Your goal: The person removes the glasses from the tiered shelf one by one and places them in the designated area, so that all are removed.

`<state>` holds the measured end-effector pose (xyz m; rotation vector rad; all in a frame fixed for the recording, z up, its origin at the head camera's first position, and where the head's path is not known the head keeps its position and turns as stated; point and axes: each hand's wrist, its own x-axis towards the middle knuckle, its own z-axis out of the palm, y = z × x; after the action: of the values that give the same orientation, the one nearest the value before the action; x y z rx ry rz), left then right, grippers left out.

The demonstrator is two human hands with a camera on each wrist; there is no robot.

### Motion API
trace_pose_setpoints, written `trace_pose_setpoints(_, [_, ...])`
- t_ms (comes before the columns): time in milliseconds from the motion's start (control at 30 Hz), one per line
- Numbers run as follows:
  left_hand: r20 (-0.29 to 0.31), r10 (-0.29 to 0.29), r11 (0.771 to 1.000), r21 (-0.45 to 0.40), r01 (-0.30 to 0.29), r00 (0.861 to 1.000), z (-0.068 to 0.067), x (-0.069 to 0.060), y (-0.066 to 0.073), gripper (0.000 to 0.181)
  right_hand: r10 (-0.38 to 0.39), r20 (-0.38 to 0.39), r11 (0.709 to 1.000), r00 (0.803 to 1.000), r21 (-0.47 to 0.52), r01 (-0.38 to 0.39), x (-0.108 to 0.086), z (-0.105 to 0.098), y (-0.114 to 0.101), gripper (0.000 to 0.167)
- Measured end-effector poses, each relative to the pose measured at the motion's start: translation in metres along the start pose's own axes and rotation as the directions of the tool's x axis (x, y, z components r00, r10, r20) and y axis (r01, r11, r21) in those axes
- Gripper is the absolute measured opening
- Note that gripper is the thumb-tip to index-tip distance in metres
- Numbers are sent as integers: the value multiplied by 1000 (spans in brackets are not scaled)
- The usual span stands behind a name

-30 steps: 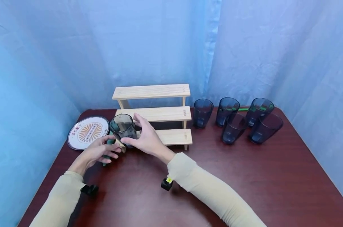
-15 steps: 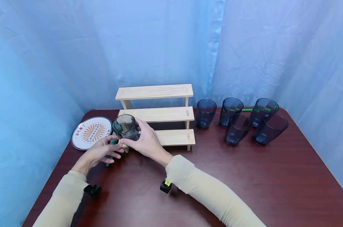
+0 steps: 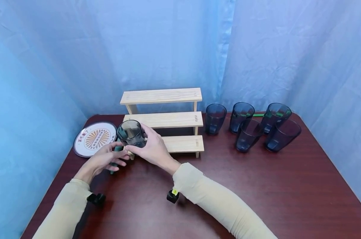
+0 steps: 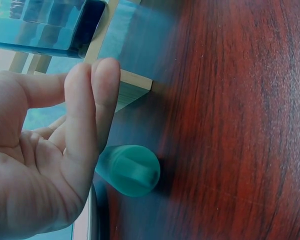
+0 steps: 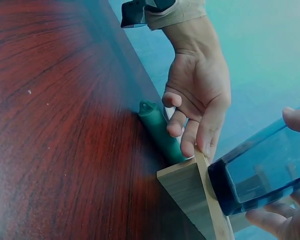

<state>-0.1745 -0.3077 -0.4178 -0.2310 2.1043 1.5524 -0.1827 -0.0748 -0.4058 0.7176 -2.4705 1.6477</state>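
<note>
My right hand grips a smoky clear tumbler from its right side, thumb in front. In the right wrist view the base of the tumbler meets the left end of the lowest step of a three-tier wooden stand. My left hand is at that step's left corner, its fingers loosely bent; in the right wrist view the left hand's fingertips are at the corner of the board, and whether they press it is unclear. A green cylinder with a looped end lies just beside them.
Several matching tumblers stand right of the stand at the back of the dark red table. Behind them lies a green stick. A white plate with a sunburst print is at the left, and blue curtains surround the table.
The tumbler, tilted a second ago, now stands more upright on the lowest step, in my right hand's closer hold. My left hand has barely moved; the whole head view shifted slightly.
</note>
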Motion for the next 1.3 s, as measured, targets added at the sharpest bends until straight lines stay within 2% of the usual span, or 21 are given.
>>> trace_pose_setpoints(167, [-7, 5, 1000, 7, -5, 1000, 0, 2, 1, 69, -43, -21, 992, 999, 119, 45, 2, -7, 6, 83])
trace_pose_setpoints(267, [-20, -2, 1000, 10, 2, 1000, -3, 1, 2, 68, -34, -37, 989, 999, 140, 39, 0, -19, 6, 82])
trace_pose_setpoints(400, [-35, 3, 1000, 10, -3, 999, -6, 0, 2, 67, -4, -65, 981, 998, 194, 17, -5, -46, 4, 82])
trace_pose_setpoints(500, [-23, 13, 1000, 4, -13, 1000, -7, 0, 1, 69, 26, -83, 970, 996, 242, -6, -12, -74, 5, 82])
trace_pose_setpoints(600, [-13, 9, 1000, 0, -9, 1000, -6, 0, 0, 71, 57, -101, 972, 993, 234, -32, -23, -103, 8, 83])
trace_pose_setpoints(767, [-19, 13, 1000, 8, -13, 1000, -5, -1, 0, 70, 61, -142, 987, 988, 159, -38, -40, -150, 17, 85])
trace_pose_setpoints(933, [-17, 9, 1000, 9, -9, 1000, -4, -2, 1, 71, 72, -173, 992, 982, 110, -54, -58, -187, 32, 84])
trace_pose_setpoints(1100, [-19, 12, 1000, 13, -11, 1000, -3, -2, 0, 71, 123, -214, 991, 969, 80, -108, -77, -206, 50, 83])
trace_pose_setpoints(1233, [-10, 10, 1000, 8, -10, 1000, -1, -1, 0, 71, 169, -246, 986, 954, 49, -162, -91, -212, 65, 88])
trace_pose_setpoints(1300, [-9, 9, 1000, 4, -9, 1000, -1, 0, 0, 70, 176, -244, 984, 954, 54, -168, -95, -213, 72, 88])
